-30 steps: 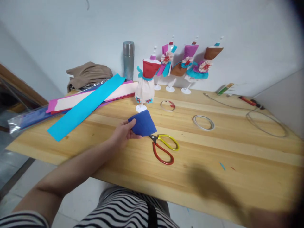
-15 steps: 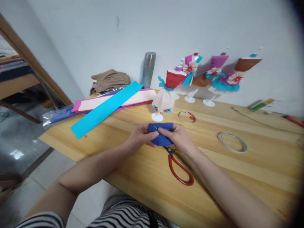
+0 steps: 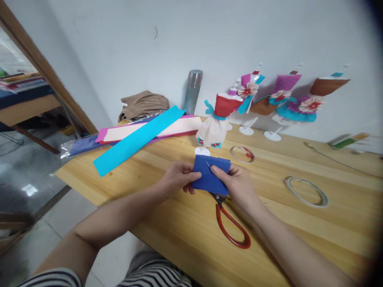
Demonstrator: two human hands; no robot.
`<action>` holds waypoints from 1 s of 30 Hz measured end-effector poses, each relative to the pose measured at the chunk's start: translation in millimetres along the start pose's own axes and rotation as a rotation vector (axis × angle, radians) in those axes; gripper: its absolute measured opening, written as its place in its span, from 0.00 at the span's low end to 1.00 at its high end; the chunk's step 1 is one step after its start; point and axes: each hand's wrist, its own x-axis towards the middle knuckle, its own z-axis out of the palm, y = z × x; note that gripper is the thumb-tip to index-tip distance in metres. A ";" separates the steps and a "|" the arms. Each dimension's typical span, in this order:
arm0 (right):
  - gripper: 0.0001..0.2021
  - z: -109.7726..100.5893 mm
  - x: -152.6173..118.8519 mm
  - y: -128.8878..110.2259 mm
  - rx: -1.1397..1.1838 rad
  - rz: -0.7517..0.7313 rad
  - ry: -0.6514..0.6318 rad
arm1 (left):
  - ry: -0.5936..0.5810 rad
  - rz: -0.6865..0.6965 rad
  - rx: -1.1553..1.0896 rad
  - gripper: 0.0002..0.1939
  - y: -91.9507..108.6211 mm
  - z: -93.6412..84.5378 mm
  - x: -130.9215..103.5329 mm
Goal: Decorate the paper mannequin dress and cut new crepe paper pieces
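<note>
A folded piece of dark blue fabric [image 3: 208,176] is held between both hands above the table. My left hand [image 3: 183,176] pinches its left edge, thumb in front and fingers behind. My right hand [image 3: 237,181] grips the right side, with its thumb lying on the front face. Beside that thumb a thin pale sliver, which looks like a needle or pin [image 3: 208,164], shows on the fabric. Scissors [image 3: 229,223] with red handles lie under the fabric, their blades hidden. Behind the hands stands a small dress form [image 3: 214,123] in a red top and cream skirt.
Strips of turquoise fabric [image 3: 139,140] and pink fabric [image 3: 119,132] lie at the left. A brown cloth [image 3: 145,104] and a thermos [image 3: 193,91] sit at the back. More dressed forms [image 3: 287,89] line the wall. Tape rolls [image 3: 306,192] lie at the right.
The blue fabric now shows a larger, flatter face toward me, and the left fingers have shifted down its edge. The whole view has swung slightly left.
</note>
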 end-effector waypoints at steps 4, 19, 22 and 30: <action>0.21 0.3 -2.5 0.1 -0.017 -0.015 0.020 | 0.042 0.011 0.011 0.27 0.5 1.6 -0.9; 0.22 4.7 -6.5 -5.4 0.035 -0.009 -0.118 | 0.114 0.060 -0.157 0.27 -6.0 -4.9 6.0; 0.19 1.1 -3.8 -4.4 -0.027 -0.065 -0.115 | 0.116 0.065 -0.142 0.27 -5.2 -5.0 5.8; 0.15 -25.0 8.0 -25.2 -0.237 -0.301 0.023 | 0.160 0.031 -0.137 0.27 -0.1 -3.8 4.0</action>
